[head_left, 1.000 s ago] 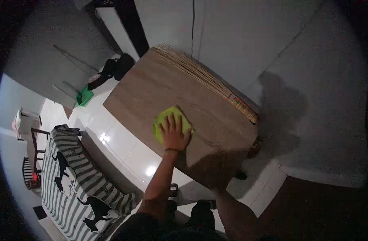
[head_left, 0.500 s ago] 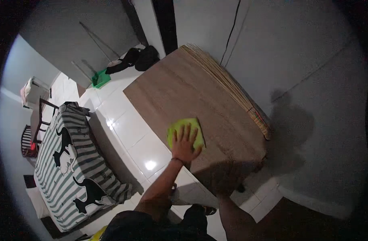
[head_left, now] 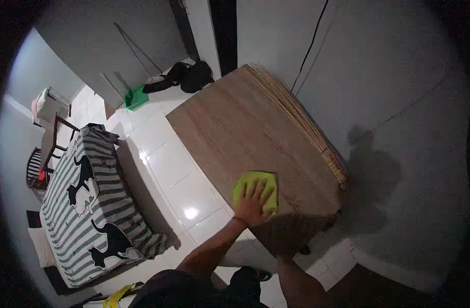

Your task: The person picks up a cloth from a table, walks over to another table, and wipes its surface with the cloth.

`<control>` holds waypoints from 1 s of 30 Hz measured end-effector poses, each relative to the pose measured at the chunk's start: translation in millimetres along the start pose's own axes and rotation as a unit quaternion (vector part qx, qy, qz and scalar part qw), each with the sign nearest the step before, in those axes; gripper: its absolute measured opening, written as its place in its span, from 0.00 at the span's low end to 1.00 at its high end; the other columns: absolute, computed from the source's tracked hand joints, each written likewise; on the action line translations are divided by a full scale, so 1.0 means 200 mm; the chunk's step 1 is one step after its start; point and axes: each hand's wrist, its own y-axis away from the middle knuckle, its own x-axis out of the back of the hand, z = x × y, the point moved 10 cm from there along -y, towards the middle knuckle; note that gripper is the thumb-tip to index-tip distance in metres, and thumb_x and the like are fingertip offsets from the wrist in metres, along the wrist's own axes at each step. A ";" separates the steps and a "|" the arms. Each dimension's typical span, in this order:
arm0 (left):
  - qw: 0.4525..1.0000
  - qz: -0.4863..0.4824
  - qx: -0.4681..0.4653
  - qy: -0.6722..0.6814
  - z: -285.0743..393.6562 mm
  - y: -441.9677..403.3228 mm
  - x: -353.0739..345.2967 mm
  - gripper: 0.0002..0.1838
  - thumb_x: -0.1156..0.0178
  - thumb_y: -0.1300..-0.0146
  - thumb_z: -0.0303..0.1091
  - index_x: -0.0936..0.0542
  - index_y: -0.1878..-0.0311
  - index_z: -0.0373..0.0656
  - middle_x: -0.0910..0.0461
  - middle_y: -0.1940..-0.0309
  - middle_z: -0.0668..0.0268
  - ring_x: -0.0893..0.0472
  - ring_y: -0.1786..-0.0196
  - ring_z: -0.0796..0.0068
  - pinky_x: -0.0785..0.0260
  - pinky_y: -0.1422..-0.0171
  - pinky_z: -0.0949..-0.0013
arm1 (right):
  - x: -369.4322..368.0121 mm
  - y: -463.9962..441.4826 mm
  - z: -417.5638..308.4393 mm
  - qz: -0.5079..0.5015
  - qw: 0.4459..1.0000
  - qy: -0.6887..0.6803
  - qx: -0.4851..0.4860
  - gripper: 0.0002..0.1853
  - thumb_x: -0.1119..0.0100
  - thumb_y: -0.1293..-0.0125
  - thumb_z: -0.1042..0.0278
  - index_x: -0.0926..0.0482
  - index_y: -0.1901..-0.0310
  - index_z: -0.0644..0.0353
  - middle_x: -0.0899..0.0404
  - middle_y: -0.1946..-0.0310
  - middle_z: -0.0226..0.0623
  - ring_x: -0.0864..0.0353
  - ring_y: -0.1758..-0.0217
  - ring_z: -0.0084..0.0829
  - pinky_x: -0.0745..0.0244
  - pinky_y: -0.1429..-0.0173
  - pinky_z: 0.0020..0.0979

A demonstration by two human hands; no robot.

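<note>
- Classified as a home, on the evidence of a bed (head_left: 99,203) in the room.
- Dressed with a striped cover (head_left: 58,218) printed with cats, plus a pale pillow (head_left: 40,246) at one end.
- Furnished with a slatted chair (head_left: 33,163) and a wood-grain tabletop (head_left: 219,128).
- Equipped with household cleaning items: a stick broom (head_left: 296,120) along the tabletop's wall-side edge, a green dustpan (head_left: 137,98) on the floor.
- Finished in glossy white tiles (head_left: 181,187) and plain grey walls (head_left: 389,56).

A lime-green cloth (head_left: 258,176) lies spread on the brown, wood-grained tabletop (head_left: 235,133), near one edge. Partly covered, it seems roughly square.
</note>
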 end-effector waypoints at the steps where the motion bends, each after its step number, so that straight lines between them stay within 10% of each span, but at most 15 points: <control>1: 1.000 0.000 0.001 0.000 -0.05 0.02 0.02 0.48 0.48 0.24 0.70 0.40 0.08 0.57 0.49 0.07 0.51 0.52 0.06 0.41 0.67 0.07 0.24 | 0.00 0.00 0.00 0.000 1.000 -0.003 0.001 0.53 0.58 0.20 0.19 0.51 0.08 0.50 0.53 0.08 0.53 0.57 0.05 0.58 0.63 0.07 0.69; 7: 0.982 0.073 0.165 -0.059 -0.55 -0.17 0.24 0.49 0.47 0.25 0.70 0.40 0.08 0.54 0.50 0.06 0.50 0.52 0.06 0.38 0.67 0.07 0.26 | 0.00 0.00 0.01 0.002 0.999 -0.031 0.012 0.54 0.59 0.20 0.18 0.51 0.08 0.50 0.54 0.08 0.53 0.58 0.04 0.58 0.63 0.07 0.70; 20: 0.999 0.031 0.023 -0.006 -0.11 0.05 0.07 0.48 0.46 0.25 0.70 0.39 0.08 0.58 0.47 0.07 0.52 0.48 0.07 0.41 0.62 0.08 0.25 | -0.03 -0.02 -0.01 -0.008 1.000 -0.013 -0.003 0.54 0.60 0.19 0.19 0.53 0.08 0.51 0.54 0.08 0.55 0.58 0.04 0.59 0.62 0.07 0.70; 30: 0.982 0.074 0.168 -0.040 -0.41 -0.31 0.22 0.47 0.50 0.21 0.68 0.42 0.07 0.55 0.52 0.06 0.50 0.52 0.06 0.41 0.69 0.06 0.27 | -0.06 0.00 -0.02 -0.007 1.000 -0.009 0.008 0.55 0.59 0.20 0.18 0.54 0.08 0.51 0.54 0.08 0.55 0.58 0.04 0.59 0.62 0.08 0.70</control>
